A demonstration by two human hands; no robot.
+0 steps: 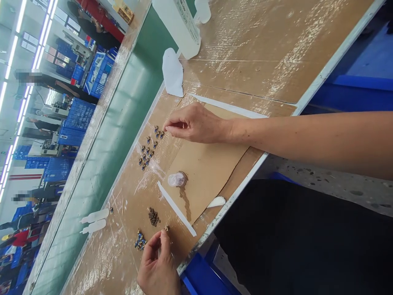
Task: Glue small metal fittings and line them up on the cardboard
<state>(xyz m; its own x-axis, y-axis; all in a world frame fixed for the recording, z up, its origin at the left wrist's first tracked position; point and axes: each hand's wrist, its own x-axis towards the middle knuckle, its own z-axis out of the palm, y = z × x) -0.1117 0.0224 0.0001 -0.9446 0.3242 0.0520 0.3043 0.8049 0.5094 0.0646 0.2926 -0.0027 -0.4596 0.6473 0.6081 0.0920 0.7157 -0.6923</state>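
Our right hand [195, 123] held its fingers pressed together beside the small blue-and-brass parts [150, 147], spaced on the workbench [245, 61] for easy picking; our left hand [158, 266] pinched a brass piece [166, 228].

The person's right hand [196, 123] was bare, with short, trimmed fingernails [165, 128] at the end of slim fingers. Behind that hand, the right forearm [307, 141] ran on uncovered and showed no sleeve or band before it left the frame. The left hand [158, 266] was just as bare, its short nails visible at the fingertips, and only part of it showed. Just beside the left hand and below the right forearm lay a black garment [291, 241], a plain, dark fabric mass with a smoothly curved upper edge. It was too dark to show seams or fastenings.
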